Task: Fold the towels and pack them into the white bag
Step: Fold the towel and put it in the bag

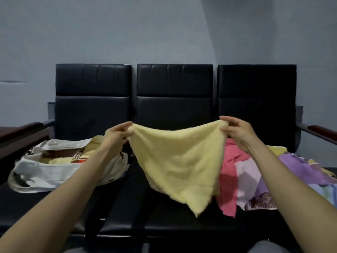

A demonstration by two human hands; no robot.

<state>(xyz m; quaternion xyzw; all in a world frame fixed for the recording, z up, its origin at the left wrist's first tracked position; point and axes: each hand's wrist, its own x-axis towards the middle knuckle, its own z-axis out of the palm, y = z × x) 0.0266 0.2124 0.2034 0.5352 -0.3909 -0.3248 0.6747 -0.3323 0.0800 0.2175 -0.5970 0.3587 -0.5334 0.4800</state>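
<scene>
Both hands, left hand and right hand, pinched the top corners of a yellow towel above the bench, right of the white bag; soft, light, it sagged between them.

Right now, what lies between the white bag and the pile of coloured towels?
In the head view, the yellow towel hangs there, pinched by the left hand and right hand, over the black seat.

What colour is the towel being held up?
Pale yellow, plain; the towel shows clearly in the head view, held between both hands.
</scene>
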